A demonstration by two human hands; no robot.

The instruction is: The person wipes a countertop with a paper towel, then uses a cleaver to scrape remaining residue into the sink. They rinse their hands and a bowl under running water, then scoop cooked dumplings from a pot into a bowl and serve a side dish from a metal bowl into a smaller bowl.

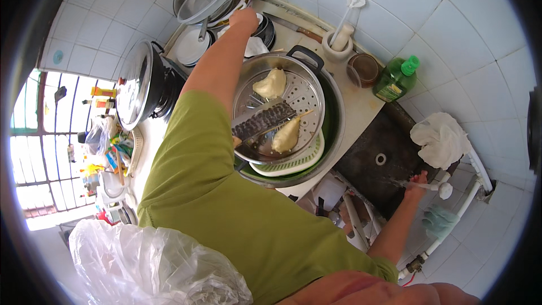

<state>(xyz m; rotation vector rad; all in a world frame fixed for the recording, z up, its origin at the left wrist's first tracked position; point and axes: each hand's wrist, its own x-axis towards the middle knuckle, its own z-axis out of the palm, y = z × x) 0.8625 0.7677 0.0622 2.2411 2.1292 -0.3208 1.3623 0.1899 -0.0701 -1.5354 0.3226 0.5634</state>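
My left hand (244, 20) reaches to the stacked bowls and small plates at the back; its fingers are curled and mostly hidden, so its hold cannot be told. Under a stream from the white tap (442, 188), my right hand (416, 188) is at the edge of the dark sink (372, 148), its fingers apart. Between my arms, a perforated steamer tray (311, 93) with black handles holds two pale dough-like pieces (271, 84) (286, 136), a dark scaly-patterned piece (266, 118) and a thin stick. It sits above a green-and-white basket (292, 165) in a large basin.
A knife (311, 34), a mortar with pestle (338, 48), a brown jar (365, 70) and a green bottle (396, 78) line the wall. A lidded pot (137, 84) stands at left. White plastic (440, 140) hangs beyond the sink; pipes run along the right wall.
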